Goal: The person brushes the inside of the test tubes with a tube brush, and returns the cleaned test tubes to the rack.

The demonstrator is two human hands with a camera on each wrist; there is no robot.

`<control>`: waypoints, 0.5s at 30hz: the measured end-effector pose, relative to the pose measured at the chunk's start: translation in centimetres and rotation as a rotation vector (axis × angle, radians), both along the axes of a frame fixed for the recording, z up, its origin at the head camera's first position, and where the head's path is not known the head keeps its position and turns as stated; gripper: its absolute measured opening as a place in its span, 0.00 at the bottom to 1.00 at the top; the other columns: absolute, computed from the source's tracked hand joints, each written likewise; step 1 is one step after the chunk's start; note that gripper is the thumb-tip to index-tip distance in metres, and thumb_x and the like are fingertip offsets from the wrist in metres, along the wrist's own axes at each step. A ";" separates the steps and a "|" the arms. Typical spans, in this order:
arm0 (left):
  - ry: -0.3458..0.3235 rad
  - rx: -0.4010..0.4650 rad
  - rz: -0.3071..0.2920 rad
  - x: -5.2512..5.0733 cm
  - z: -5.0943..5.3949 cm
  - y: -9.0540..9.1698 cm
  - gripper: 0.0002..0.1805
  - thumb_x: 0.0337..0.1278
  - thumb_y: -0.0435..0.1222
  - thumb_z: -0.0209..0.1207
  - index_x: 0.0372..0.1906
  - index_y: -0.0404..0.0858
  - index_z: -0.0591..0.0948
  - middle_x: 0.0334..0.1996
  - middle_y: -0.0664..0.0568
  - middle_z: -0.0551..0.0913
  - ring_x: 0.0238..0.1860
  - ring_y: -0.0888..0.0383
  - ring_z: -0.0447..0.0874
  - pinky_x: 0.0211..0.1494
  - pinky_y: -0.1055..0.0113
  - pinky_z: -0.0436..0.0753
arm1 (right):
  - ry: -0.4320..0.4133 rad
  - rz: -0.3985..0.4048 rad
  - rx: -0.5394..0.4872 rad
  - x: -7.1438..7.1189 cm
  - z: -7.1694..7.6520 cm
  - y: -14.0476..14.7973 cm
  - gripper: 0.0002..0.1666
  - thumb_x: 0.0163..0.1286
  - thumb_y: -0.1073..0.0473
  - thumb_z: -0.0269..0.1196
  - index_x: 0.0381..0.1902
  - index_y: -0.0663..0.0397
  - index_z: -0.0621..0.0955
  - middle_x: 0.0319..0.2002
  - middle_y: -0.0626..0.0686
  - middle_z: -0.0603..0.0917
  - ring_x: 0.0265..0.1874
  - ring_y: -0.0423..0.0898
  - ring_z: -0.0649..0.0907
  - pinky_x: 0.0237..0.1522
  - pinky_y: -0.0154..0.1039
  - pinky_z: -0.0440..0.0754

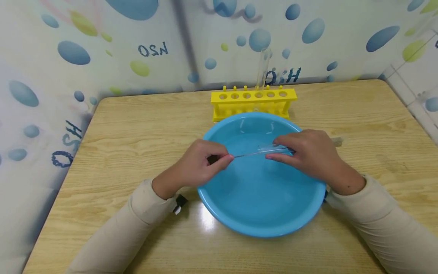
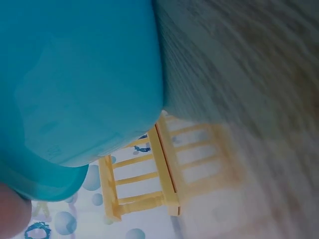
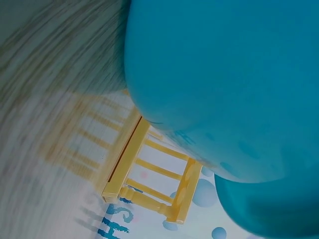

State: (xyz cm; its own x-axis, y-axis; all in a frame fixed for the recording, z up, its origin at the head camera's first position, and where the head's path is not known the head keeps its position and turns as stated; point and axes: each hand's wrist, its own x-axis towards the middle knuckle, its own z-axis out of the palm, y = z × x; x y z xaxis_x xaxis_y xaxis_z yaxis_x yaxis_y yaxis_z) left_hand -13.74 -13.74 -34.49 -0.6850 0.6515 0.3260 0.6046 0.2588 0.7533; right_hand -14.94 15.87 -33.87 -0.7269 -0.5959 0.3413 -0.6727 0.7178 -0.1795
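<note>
Over the blue basin (image 1: 260, 201), my left hand (image 1: 208, 161) pinches the end of a thin wire (image 1: 244, 155) between thumb and forefinger. The wire runs right to a clear glass test tube (image 1: 265, 148), held lengthwise between the thumb and fingers of my right hand (image 1: 308, 152). It seems to go into the tube, whose far part is hidden in the hand. In the left wrist view a blurred bit of the left hand (image 2: 12, 211) shows at the edge. The right wrist view shows only basin, rack and table.
Behind the basin stands a yellow test tube rack (image 1: 253, 99) with one upright glass tube (image 1: 262, 70). A small greyish-brown piece (image 1: 337, 142) shows beyond the right hand; whether it lies on the table cannot be told. A patterned wall (image 1: 205, 34) borders the wooden table (image 1: 147, 133).
</note>
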 end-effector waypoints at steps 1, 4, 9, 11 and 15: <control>-0.024 0.006 -0.003 0.0 0.1 -0.1 0.15 0.66 0.29 0.60 0.21 0.36 0.80 0.16 0.56 0.71 0.20 0.63 0.69 0.24 0.72 0.69 | -0.001 0.001 -0.001 0.0 0.0 0.0 0.20 0.54 0.43 0.76 0.37 0.50 0.88 0.27 0.50 0.90 0.19 0.43 0.82 0.21 0.32 0.72; -0.073 0.016 -0.012 0.0 0.3 -0.2 0.15 0.67 0.29 0.59 0.21 0.35 0.79 0.16 0.56 0.71 0.20 0.62 0.68 0.24 0.71 0.69 | -0.004 0.004 -0.007 0.0 -0.1 0.0 0.20 0.55 0.43 0.76 0.37 0.51 0.88 0.28 0.50 0.90 0.20 0.43 0.83 0.21 0.33 0.73; -0.089 0.006 -0.030 -0.1 0.2 -0.3 0.17 0.67 0.29 0.58 0.19 0.39 0.77 0.16 0.56 0.69 0.19 0.63 0.67 0.24 0.72 0.67 | 0.001 0.016 -0.021 0.2 -0.1 0.2 0.20 0.54 0.44 0.76 0.37 0.51 0.88 0.27 0.50 0.90 0.20 0.43 0.84 0.21 0.33 0.74; -0.070 -0.010 -0.030 -0.1 0.2 -0.3 0.17 0.66 0.29 0.58 0.19 0.40 0.76 0.15 0.57 0.69 0.19 0.63 0.66 0.23 0.72 0.67 | 0.006 0.017 -0.024 0.2 -0.2 0.2 0.19 0.54 0.44 0.76 0.37 0.51 0.88 0.27 0.50 0.90 0.19 0.43 0.83 0.21 0.32 0.73; 0.019 -0.093 0.010 0.0 0.0 0.0 0.18 0.66 0.33 0.59 0.18 0.42 0.73 0.15 0.58 0.67 0.20 0.65 0.67 0.24 0.73 0.68 | 0.012 0.005 -0.019 0.0 -0.2 0.2 0.19 0.54 0.44 0.76 0.36 0.50 0.88 0.25 0.50 0.89 0.18 0.42 0.81 0.20 0.32 0.70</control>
State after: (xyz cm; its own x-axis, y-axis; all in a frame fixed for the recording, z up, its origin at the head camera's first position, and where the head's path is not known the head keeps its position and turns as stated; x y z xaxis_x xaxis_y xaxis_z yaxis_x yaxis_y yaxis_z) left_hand -13.74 -13.79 -34.45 -0.6862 0.6724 0.2775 0.6154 0.3332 0.7143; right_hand -14.90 16.08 -34.10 -0.7196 -0.5928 0.3617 -0.6786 0.7108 -0.1852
